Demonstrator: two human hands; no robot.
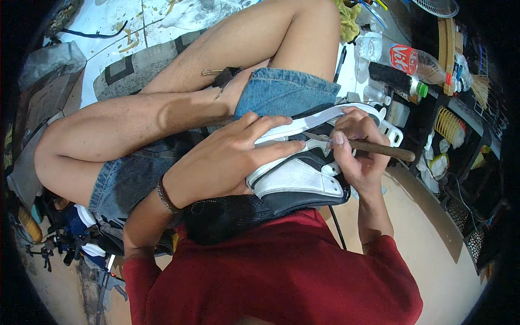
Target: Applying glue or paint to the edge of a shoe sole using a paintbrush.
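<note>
A white and black sneaker [295, 179] lies on its side across my lap. Its white sole [311, 122] runs along the far side, and a dark gap shows between sole and upper. My left hand [233, 149] grips the shoe, two fingers stretched over its sole edge and the others hidden underneath. Closed around an awl-like tool with a brown wooden handle [387, 150] is my right hand [360, 143], at the shoe's right part. The tool's thin metal end points left into the gap; its exact tip is hard to make out.
A black binder clip [225, 77] rests by my legs. To the right lie a clear plastic bottle [417, 64] with a red label and a green-capped bottle [418, 89], beside dark shelving [460, 119]. A grey mat [143, 62] is beyond my legs.
</note>
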